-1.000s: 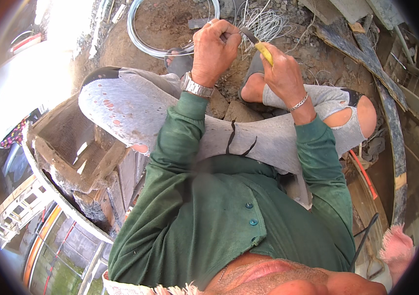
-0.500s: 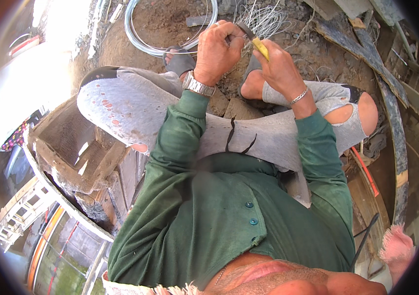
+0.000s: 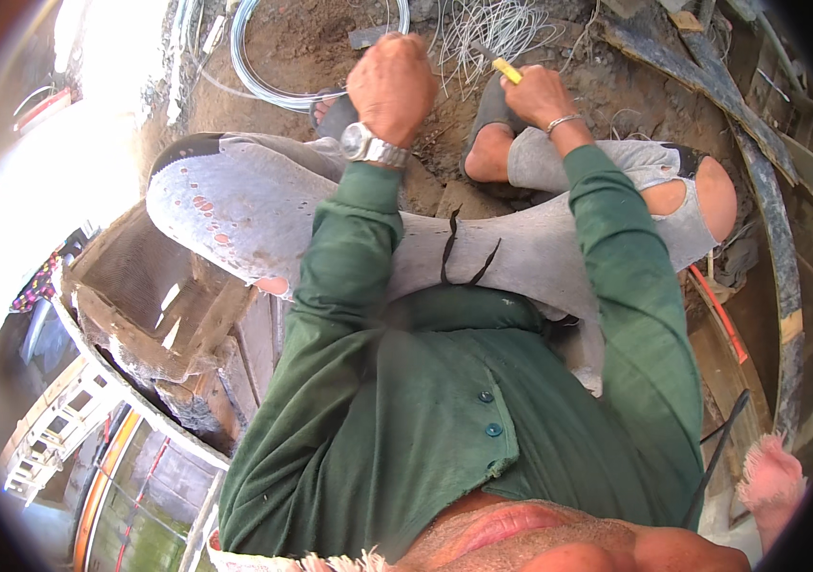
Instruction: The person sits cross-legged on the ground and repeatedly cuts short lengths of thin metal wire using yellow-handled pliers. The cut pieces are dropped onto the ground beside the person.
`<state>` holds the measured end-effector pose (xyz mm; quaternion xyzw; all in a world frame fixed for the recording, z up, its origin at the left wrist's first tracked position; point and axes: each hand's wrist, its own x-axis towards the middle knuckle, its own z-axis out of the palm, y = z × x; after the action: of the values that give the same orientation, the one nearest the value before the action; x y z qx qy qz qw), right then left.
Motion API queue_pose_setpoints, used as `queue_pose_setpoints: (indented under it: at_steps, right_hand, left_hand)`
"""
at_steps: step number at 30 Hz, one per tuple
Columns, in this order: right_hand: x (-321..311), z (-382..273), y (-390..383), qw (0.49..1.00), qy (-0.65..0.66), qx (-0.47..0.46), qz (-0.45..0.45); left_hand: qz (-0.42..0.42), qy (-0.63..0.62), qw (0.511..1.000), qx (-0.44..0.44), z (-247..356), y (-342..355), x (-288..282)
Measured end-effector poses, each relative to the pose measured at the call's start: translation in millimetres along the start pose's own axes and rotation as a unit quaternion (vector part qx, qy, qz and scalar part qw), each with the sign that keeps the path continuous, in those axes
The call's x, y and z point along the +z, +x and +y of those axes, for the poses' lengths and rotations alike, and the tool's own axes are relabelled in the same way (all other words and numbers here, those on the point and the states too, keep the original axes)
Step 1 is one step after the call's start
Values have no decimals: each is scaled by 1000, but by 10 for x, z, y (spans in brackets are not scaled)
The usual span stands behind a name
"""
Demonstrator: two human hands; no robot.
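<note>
My left hand (image 3: pixel 392 88), with a metal watch (image 3: pixel 373 146) on its wrist, is closed at the right edge of a coil of silvery wire (image 3: pixel 252 76). Its fingers are turned away, so what they hold is hidden. To the right, my right hand (image 3: pixel 540 98) grips a yellow-handled tool (image 3: pixel 506 70) with a dark metal head, perhaps pliers or pincers. The tool's head points up and left, over a loose heap of cut wires (image 3: pixel 492 29) on the dirt. The two hands are apart.
A flat grey piece (image 3: pixel 365 36) lies by the coil. My sandalled feet (image 3: pixel 490 143) rest on the dirt below the wires. Long boards (image 3: pixel 759 172) lie at the right. A rough wooden box (image 3: pixel 139 276) stands by my left knee, and an orange-red rod (image 3: pixel 719 315) lies by my right.
The hands, close together before, have separated. My left hand has turned over and shifted left; my right hand has drawn the tool slightly right and upward, over the wire heap.
</note>
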<state>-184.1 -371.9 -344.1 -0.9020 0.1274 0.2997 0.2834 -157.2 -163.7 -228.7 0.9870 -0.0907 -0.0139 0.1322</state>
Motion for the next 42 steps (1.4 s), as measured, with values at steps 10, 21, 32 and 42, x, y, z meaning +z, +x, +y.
queue_pose_setpoints:
  at_steps: [10, 21, 32, 42]
  right_hand:
    - [190, 25, 66, 989, -107, 3, -101]
    - [-240, -763, -669, 827, 548, -122, -29]
    - [-370, -710, -767, 771, 629, -95, 35]
    - [-782, -207, -280, 634, 752, -102, 149]
  left_hand:
    - [260, -62, 957, 115, -352, 11, -1683]
    - [101, -218, 970, 37, -135, -82, -570]
    - [11, -415, 905, -95, 327, -249, -40]
    - [-12, -278, 957, 86, 52, -451, -61]
